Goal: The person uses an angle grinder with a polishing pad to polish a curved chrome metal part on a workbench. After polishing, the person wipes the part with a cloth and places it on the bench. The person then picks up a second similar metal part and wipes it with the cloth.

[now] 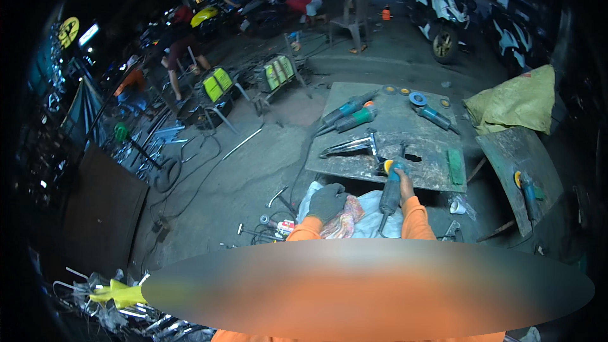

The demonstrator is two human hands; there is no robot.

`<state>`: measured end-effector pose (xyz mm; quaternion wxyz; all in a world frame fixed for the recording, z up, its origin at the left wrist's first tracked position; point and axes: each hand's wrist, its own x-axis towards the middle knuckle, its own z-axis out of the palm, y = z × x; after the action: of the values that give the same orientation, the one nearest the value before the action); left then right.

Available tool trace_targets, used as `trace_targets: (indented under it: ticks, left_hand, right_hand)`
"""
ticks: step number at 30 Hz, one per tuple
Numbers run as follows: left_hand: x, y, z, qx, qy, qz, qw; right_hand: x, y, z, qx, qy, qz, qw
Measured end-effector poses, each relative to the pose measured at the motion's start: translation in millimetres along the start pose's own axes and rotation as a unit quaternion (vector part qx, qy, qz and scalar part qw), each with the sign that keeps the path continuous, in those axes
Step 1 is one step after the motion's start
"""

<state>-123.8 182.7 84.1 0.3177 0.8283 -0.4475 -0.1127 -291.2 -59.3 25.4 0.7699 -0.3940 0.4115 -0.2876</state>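
Observation:
My right hand (406, 185), bare, is wrapped round the body of a teal angle grinder (390, 195) at the near edge of a worn work board (418, 139). The grinder stands nearly upright, its yellow disc (388, 165) uppermost and its cord end down. In a dark grey glove, my left hand (326, 201) is closed over a reddish patterned rag (345, 216), with some fingers hidden. Pale cloth (370, 212) lies beneath both hands. On the board, just beyond the grinder, rests a bent metal bracket (348, 146).
More grinders (358, 117) and loose discs (404, 90) lie on the board's far side. Another grinder (527, 193) rests on a tilted board at right, beside a sack (516, 101). Left are a hammer (277, 197), cables, metal scraps and yellow-green welding machines (217, 83). People and motorcycles stand farther off.

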Motion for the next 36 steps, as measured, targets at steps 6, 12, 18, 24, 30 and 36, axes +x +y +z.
trace_targets:
  ticks: [6,12,18,24,30,36]
  left_hand:
    - [-1.8,5.8,-2.0,-0.065,0.043,-0.009,0.997]
    - [1.6,21.8,-23.1,-0.192,0.211,0.087,0.955]
    - [-36.1,117.2,-181.2,-0.296,0.394,0.347,0.798]
    - [-124.2,200.0,-321.0,-0.399,0.122,0.608,0.675]
    - [-106.5,239.7,-316.7,-0.391,0.078,0.614,0.682]
    - [-95.5,244.4,-299.7,-0.398,0.077,0.595,0.694]
  right_hand:
    - [18.0,7.0,-4.5,-0.008,0.041,0.013,0.999]
    - [5.3,4.3,-0.2,-0.007,0.053,-0.007,0.999]
    - [-0.8,1.3,4.2,-0.019,0.055,-0.008,0.998]
    - [-7.2,0.6,4.3,-0.014,0.055,-0.030,0.998]
    - [-13.3,-9.3,8.1,-0.035,0.047,0.010,0.998]
    - [-9.2,-5.0,5.1,-0.006,0.044,0.020,0.999]
